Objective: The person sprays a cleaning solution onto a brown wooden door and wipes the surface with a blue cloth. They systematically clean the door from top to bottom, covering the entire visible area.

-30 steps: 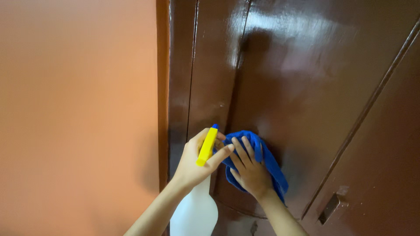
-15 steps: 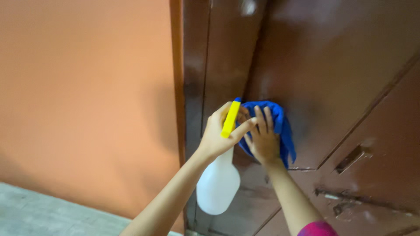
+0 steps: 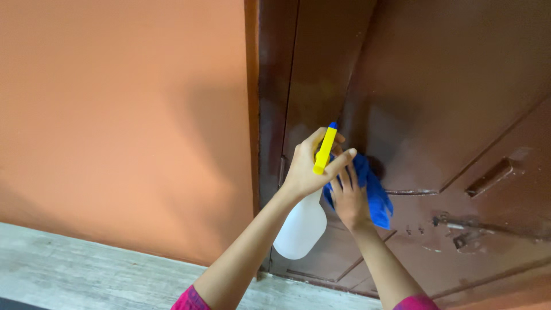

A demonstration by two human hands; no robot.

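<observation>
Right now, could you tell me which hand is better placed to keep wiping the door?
Probably the right hand: it lies flat on the blue cloth, pressing it against the door. The left hand is busy gripping the spray bottle.

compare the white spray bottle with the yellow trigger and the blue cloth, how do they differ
The white plastic spray bottle with the yellow trigger is rigid and hangs clear of the glossy brown door; the soft blue cloth is crumpled and pressed flat against it. The bottle sits in the left hand, gripped at its head; the cloth lies under the spread right hand. The bottle is two-coloured, the cloth plain blue. Both are held close together at the door's left edge.
</observation>
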